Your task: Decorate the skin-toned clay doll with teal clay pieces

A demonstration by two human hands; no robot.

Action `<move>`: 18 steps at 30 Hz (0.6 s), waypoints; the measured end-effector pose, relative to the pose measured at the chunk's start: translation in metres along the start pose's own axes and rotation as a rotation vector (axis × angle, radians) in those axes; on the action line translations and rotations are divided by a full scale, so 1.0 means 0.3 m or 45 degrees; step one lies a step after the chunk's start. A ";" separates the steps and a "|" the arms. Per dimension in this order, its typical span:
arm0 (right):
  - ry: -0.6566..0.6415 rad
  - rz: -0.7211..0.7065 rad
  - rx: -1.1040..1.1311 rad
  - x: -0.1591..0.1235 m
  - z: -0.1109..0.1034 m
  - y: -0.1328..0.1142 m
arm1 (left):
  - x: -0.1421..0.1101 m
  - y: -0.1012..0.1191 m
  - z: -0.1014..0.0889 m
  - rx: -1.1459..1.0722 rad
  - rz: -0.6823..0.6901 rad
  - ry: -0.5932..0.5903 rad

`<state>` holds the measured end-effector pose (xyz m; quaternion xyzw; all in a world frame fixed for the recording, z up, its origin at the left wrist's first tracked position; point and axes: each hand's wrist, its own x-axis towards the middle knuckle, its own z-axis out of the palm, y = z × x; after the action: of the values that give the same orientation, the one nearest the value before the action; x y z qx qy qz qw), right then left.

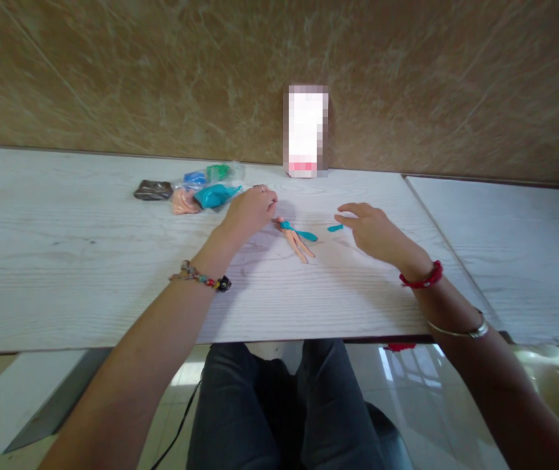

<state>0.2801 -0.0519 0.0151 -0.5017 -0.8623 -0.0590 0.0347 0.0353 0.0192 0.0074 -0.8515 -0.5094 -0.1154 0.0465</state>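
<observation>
A small clay figure [297, 239] with peach legs and a teal band lies on the white wooden table [88, 274]. My left hand [250, 210] rests at the figure's upper end, fingers curled and touching its top. My right hand [375, 230] hovers just right of it, fingers loosely stretched out, their tips next to a small teal clay piece [335, 228]. Nothing is in the right hand.
Bags of modelling clay lie behind my left hand: teal [215, 194], peach [184, 202], blue [194, 177], green [219, 172] and a dark brown one [153, 189]. A blurred upright object [305, 130] leans on the marble wall. A second table [505, 241] adjoins on the right.
</observation>
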 end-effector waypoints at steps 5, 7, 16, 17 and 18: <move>-0.170 -0.063 -0.016 0.000 0.003 0.000 | -0.002 0.002 0.001 0.007 0.001 -0.014; -0.148 -0.033 0.049 0.009 0.007 0.007 | -0.001 0.002 0.002 0.010 -0.001 -0.010; -0.208 -0.003 -0.130 -0.007 -0.007 0.005 | -0.001 0.005 -0.004 0.035 -0.002 -0.010; -0.204 0.005 -0.123 -0.006 -0.007 0.002 | -0.001 0.004 -0.003 0.033 -0.002 -0.008; -0.185 0.022 -0.102 -0.005 -0.008 0.002 | -0.002 0.003 -0.003 0.032 -0.002 -0.003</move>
<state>0.2812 -0.0532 0.0172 -0.5131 -0.8551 -0.0563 -0.0476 0.0358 0.0182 0.0081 -0.8505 -0.5117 -0.1079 0.0565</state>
